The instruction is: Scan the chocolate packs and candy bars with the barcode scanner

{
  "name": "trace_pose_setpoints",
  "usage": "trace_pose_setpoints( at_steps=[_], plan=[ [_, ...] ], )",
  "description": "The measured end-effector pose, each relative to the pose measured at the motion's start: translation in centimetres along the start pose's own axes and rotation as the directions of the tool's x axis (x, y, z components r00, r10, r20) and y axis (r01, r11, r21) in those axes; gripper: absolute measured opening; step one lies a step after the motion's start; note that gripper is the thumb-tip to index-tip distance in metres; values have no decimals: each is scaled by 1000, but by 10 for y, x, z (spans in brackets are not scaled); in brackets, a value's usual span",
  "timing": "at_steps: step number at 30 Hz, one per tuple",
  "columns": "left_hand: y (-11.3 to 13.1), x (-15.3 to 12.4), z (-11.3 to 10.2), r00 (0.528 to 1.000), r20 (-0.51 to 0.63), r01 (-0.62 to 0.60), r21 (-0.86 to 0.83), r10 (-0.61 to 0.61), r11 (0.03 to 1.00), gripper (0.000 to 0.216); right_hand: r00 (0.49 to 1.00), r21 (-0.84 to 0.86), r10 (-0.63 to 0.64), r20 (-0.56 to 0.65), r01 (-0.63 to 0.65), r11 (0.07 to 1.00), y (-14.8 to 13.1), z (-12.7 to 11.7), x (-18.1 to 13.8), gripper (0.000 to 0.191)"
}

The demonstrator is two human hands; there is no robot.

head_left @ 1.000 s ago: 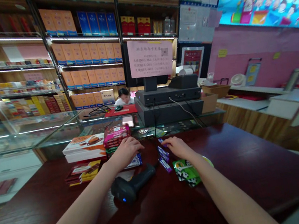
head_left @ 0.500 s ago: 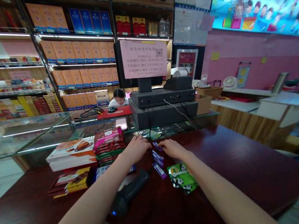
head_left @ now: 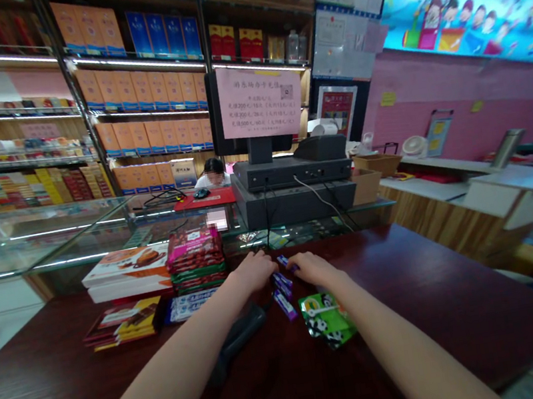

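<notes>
Several small purple candy sticks (head_left: 284, 305) lie in a loose row on the dark red tabletop. My right hand (head_left: 311, 266) has its fingers closed at the end of the farthest purple candy stick (head_left: 283, 261). Facing it, my left hand (head_left: 256, 270) curls its fingers down beside the middle sticks; whatever its fingertips hold is hidden. Green panda-print packets (head_left: 327, 319) rest just left of my right forearm. Under my left forearm is a dark barcode scanner (head_left: 242, 333), partly covered.
At the left stand a white-and-orange box (head_left: 126, 272), stacked pink-topped chocolate packs (head_left: 194, 248), yellow chocolate bars (head_left: 138, 319) and blue-and-white packs (head_left: 192, 304). Behind the table are a glass counter, a cash register (head_left: 295, 188) and a seated person (head_left: 213, 175).
My left hand has come slightly nearer and toward the purple sticks. My right hand and the far stick have shifted a little right. The blue-and-white packs show more.
</notes>
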State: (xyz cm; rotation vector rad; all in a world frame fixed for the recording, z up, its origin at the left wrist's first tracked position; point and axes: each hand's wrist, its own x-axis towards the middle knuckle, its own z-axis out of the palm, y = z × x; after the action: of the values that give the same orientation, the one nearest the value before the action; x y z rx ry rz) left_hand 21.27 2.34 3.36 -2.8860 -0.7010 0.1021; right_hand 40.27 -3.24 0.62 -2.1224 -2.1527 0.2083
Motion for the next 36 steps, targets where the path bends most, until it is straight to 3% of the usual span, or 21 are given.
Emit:
trace_pose_setpoints(
  at_steps=[8,21,31,36],
  plan=[
    [0,-3,4,1000,5,7,-29,-7,1000,33,999,-17,27,-44,-27,999,5,0,-14,27],
    [-8,-28,-2,997,50,66,-123,-61,990,36,993,68,51,-105,-44,997,3,-4,-26,28],
    [-28,-56,-5,992,-19,116,-321,-129,940,67,980,185,-19,-196,56,981,-29,-19,-32,27],
    [-35,-73,0,986,-82,99,-431,-147,897,70,969,282,-78,-235,145,948,-54,-19,-32,27]
  ],
)
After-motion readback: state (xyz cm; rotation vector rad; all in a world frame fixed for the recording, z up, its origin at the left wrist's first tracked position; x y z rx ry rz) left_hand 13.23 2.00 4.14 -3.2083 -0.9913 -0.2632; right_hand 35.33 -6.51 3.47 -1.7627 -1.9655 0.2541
